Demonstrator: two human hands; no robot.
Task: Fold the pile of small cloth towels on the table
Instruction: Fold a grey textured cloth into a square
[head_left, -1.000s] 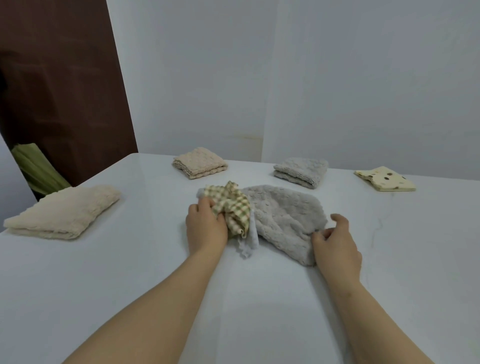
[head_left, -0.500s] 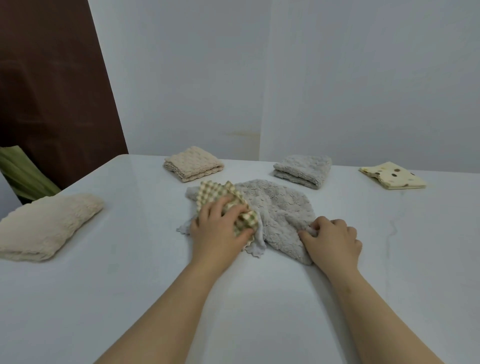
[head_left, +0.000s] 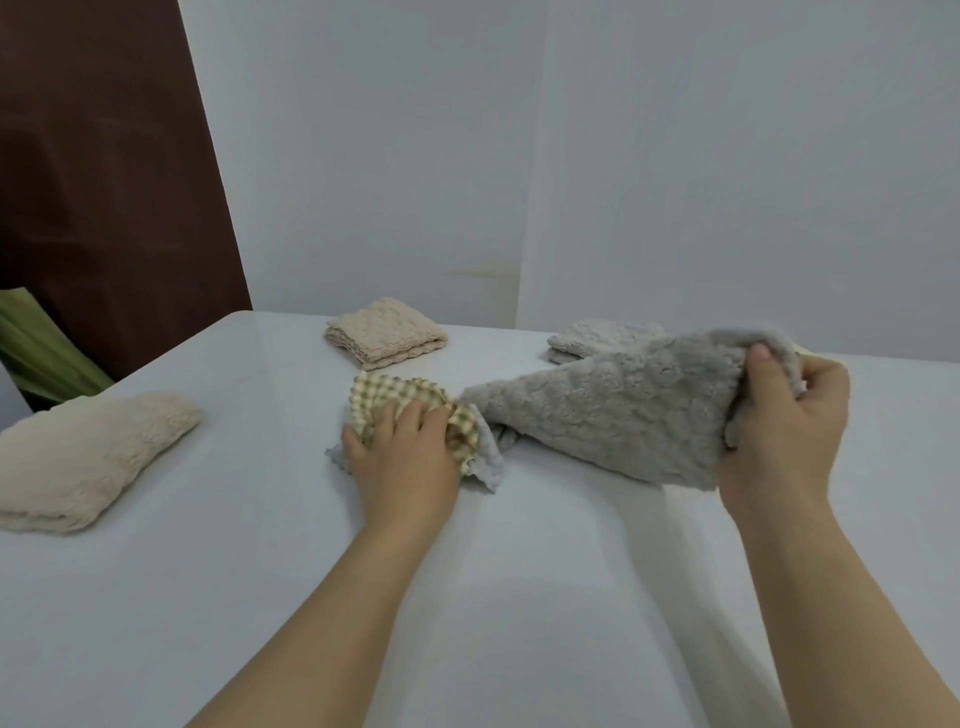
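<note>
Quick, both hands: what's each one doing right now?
Left hand: open, pressing down on the checked cloth.
Right hand: closed, gripping the grey towel.

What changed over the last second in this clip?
The right hand took hold of the loose grey towel and pulled it up and rightward. The left hand went from gripping the checked cloth to pressing it flat. The folded beige towel, folded grey towel and cream towel stayed put.
</note>
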